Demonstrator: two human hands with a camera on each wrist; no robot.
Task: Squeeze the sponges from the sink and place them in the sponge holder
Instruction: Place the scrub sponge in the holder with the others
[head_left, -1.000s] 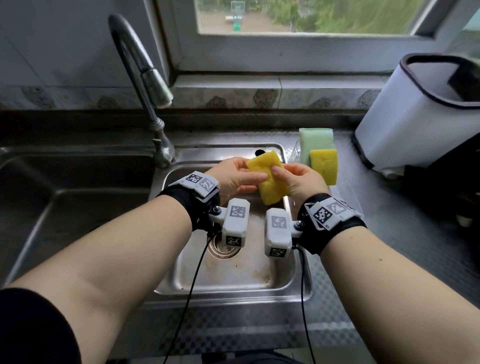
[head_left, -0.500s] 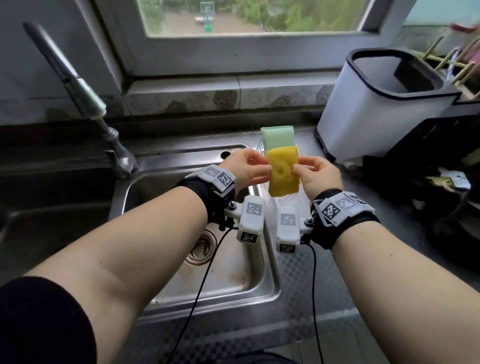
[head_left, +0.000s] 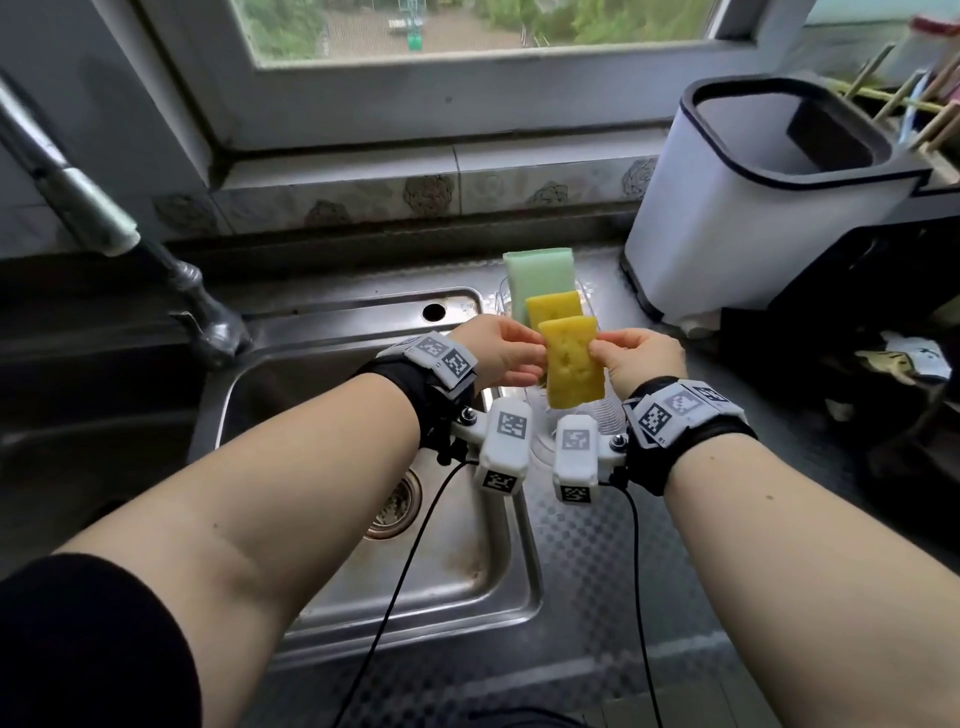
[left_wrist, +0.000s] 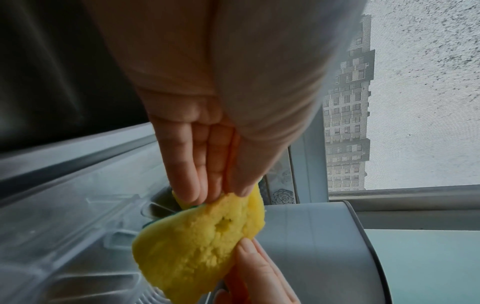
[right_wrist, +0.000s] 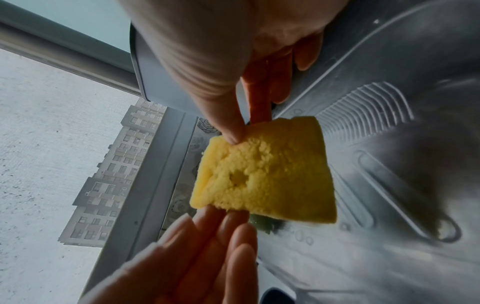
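A yellow sponge (head_left: 570, 362) hangs upright between my two hands, above the clear sponge holder (head_left: 597, 410). My left hand (head_left: 506, 349) pinches its left edge; my right hand (head_left: 631, 353) pinches its right edge. The left wrist view shows the yellow sponge (left_wrist: 197, 242) pinched by my left hand (left_wrist: 215, 193). In the right wrist view my right hand (right_wrist: 241, 125) pinches a top corner of the yellow sponge (right_wrist: 265, 176), whose face has a small hole. A pale green sponge (head_left: 537, 278) and another yellow sponge (head_left: 551, 307) stand upright at the holder's far end.
The steel sink (head_left: 467, 551) with its drain (head_left: 392, 506) lies below left of my hands, and the faucet (head_left: 104, 228) rises at the far left. A white bin (head_left: 753, 208) stands on the counter right of the holder. Cables hang from both wrist cameras.
Both hands carried the yellow sponge from over the sink rightward to above the holder, turning it from tilted to upright. Both hands kept their hold on it.
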